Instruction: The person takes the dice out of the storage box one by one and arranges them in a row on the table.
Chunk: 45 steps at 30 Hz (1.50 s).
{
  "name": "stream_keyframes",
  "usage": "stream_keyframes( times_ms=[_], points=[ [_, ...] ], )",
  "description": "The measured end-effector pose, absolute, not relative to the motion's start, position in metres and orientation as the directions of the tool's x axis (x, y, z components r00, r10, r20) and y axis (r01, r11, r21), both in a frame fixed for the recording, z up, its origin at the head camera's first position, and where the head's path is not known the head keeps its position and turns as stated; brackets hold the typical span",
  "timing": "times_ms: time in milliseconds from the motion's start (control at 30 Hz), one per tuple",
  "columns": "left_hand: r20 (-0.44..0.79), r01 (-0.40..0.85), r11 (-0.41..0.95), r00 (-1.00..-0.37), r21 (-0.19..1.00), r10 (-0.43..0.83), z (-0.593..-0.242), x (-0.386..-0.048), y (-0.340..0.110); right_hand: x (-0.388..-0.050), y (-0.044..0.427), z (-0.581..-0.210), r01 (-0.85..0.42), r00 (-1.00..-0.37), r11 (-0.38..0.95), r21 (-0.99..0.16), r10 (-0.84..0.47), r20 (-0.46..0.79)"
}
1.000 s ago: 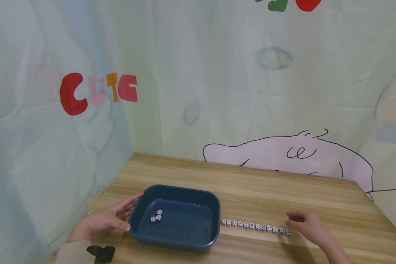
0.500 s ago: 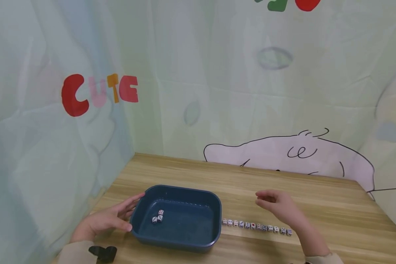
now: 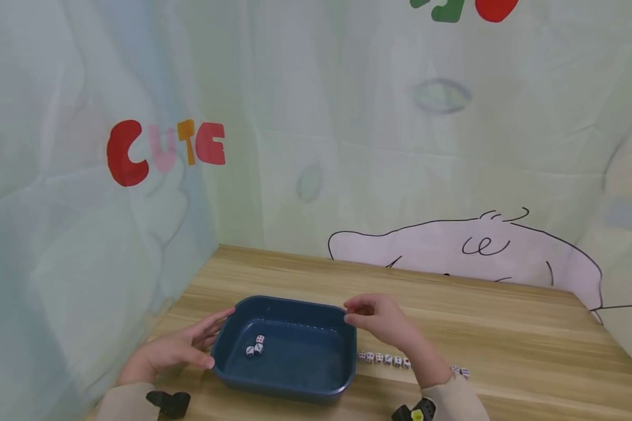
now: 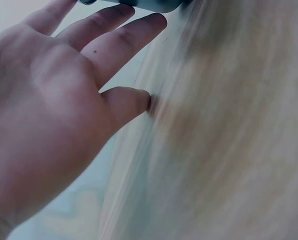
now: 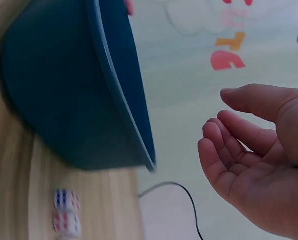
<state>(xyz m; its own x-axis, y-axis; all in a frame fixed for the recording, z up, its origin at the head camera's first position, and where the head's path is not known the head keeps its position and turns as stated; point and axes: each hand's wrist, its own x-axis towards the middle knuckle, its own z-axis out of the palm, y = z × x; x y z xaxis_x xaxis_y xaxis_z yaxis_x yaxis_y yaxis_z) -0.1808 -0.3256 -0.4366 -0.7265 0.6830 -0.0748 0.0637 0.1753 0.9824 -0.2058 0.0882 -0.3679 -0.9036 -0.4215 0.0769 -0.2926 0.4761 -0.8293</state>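
Note:
A dark blue rectangular tray (image 3: 305,365) stands on the wooden table, with 3 small white dice (image 3: 258,348) in its left part. My left hand (image 3: 176,352) spreads at the tray's left side, thumb and fingers reaching to its wall. The left wrist view shows those fingers (image 4: 124,40) extended. My right hand (image 3: 381,318) hovers by the tray's far right corner. Its fingers are loosely bent, and the right wrist view shows nothing between thumb and fingers (image 5: 214,160). Right of the tray runs a straight row of dice (image 3: 388,359), partly hidden by my right forearm.
The wooden tabletop (image 3: 505,327) extends behind and to the right of the tray. Printed cloth walls (image 3: 274,146) close off the left and back. Black wrist devices (image 3: 168,403) sit at both cuffs.
My right hand has moved left, from the right end of the dice row to above the tray's far right corner. The left hand and the 3 dice stay in place.

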Motion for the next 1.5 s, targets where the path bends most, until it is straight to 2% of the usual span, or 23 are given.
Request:
stream_keyframes(
  times_ms=[267,633,1500],
  points=[
    [-0.078,0.063,0.18,-0.728,0.982,0.681,-0.437,-0.182,-0.324,-0.212,0.039,-0.381,-0.334,-0.839,0.415,-0.846,-0.541,0.066],
    [-0.087,0.061,0.192,-0.731,0.98,0.677,-0.437,-0.182,-0.325,-0.208,-0.01,-0.388,-0.355,-0.81,0.409,-0.841,-0.584,0.058],
    [-0.081,0.056,0.171,-0.712,0.984,0.697,-0.437,-0.181,-0.325,-0.205,-0.054,-0.408,-0.297,-0.819,0.44,-0.847,-0.573,-0.01]
  ],
)
